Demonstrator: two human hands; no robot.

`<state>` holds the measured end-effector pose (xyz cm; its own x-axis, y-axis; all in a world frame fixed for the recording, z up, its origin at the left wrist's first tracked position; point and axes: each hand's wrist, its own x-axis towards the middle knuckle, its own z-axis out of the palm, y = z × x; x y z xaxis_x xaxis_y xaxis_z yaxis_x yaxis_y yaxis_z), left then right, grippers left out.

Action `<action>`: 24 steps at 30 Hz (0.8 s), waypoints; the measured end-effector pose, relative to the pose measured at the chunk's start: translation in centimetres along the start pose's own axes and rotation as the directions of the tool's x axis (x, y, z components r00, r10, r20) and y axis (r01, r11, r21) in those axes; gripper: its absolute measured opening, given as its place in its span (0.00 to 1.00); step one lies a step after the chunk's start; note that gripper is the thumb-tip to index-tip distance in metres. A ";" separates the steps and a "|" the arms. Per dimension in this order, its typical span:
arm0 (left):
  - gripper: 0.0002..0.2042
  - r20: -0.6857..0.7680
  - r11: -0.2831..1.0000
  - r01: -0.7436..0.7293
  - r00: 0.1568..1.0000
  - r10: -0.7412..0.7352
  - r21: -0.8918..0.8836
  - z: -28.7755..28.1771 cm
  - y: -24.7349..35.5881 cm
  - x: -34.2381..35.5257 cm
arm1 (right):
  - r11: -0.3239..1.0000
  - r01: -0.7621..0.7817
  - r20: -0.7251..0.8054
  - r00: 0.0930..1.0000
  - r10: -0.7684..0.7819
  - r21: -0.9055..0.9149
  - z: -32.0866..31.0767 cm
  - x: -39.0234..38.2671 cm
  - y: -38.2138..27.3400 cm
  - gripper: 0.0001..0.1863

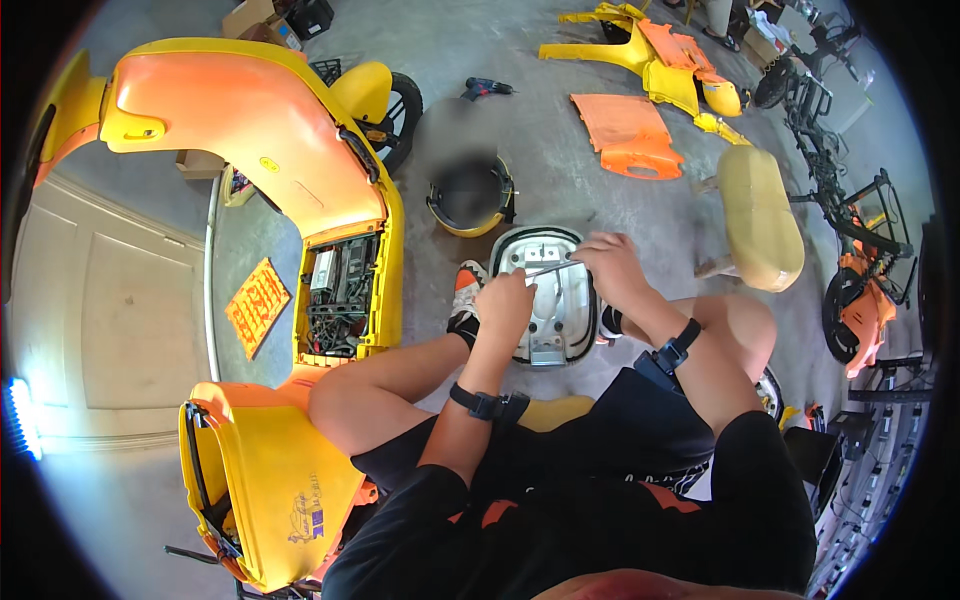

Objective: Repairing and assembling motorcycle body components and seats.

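Observation:
A thin metal rod [553,268] spans the space between my two hands; its exact kind is not plain. My left hand [505,308] is closed around its left end. The other end sits between the fingers of my right hand [612,270], which are also closed. Just beneath both hands, between my feet, lies what looks like an upturned scooter seat [548,343], with a pale hollow underside, bolts, metal brackets and a dark rim. Part of its right edge is hidden behind my right hand.
A yellow and orange scooter body [250,110] with an opened compartment [342,290] stands left. Ahead lie a helmet [470,200], a power drill [488,88] and an orange panel [628,137]. To the right are a yellow padded stool [760,220] and a stripped scooter frame [825,150].

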<state>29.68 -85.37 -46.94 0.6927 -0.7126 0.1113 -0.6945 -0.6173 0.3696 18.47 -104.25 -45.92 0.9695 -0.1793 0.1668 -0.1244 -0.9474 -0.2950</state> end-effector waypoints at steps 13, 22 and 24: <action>0.15 0.211 0.972 -0.049 0.972 0.099 -0.231 0.1 4.7 -1.4 | 0.977 -0.078 0.072 0.995 0.064 0.200 -0.6 -0.4 -2.4 0.14; 0.15 0.297 0.860 -0.079 0.919 0.259 -0.504 1.0 6.0 -2.1 | 0.838 -0.418 -0.114 0.869 0.481 0.351 1.9 0.4 -1.7 0.17; 0.16 0.359 0.800 -0.088 0.861 0.361 -0.593 1.6 7.0 -3.0 | 0.753 -0.503 0.181 0.862 0.473 0.424 1.8 0.2 -0.9 0.16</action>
<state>22.42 -88.03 -46.19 0.2756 -0.9559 -0.1019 -0.5016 -0.2334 0.8330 19.20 -102.94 -47.33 0.8151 -0.5550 -0.1662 -0.4917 -0.5110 -0.7051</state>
